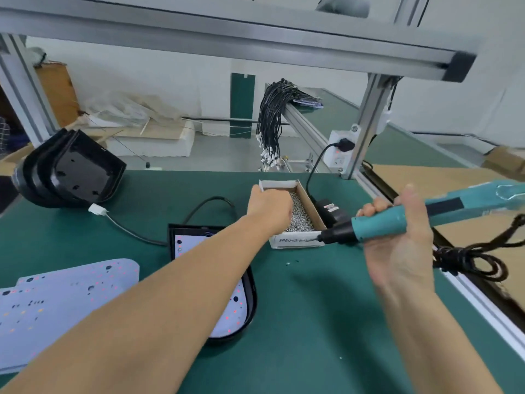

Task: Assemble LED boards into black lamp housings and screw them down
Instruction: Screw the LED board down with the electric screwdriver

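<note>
Sitting at the centre of the green mat [298,308], a black lamp housing [251,291] already has an LED board [181,245] laid in it, though the left forearm crosses over most of it, so I cannot tell how well the board is seated. At about one o'clock from the housing stands a small cardboard box of screws [302,214], and the left hand [270,207] is down in it, knuckles up and fingers curled into the pile; whether they have pinched a screw yet cannot be seen. The step in hand looks like fetching a screw, and it would go best by lifting a single one, head up, so that it drops straight into a board hole without fumbling. At three o'clock the right hand [397,237] holds the teal electric screwdriver [397,223], fingers wrapped over the barrel and the thumb up, the bit pointing left towards the box front. Keeping the bit upright over the hole should save the thread. At nine o'clock lies a spare LED board [56,302], at eleven o'clock a stack of empty housings [74,172], and at twelve o'clock, far back, hangs a bundle of black cables [270,120].
</note>
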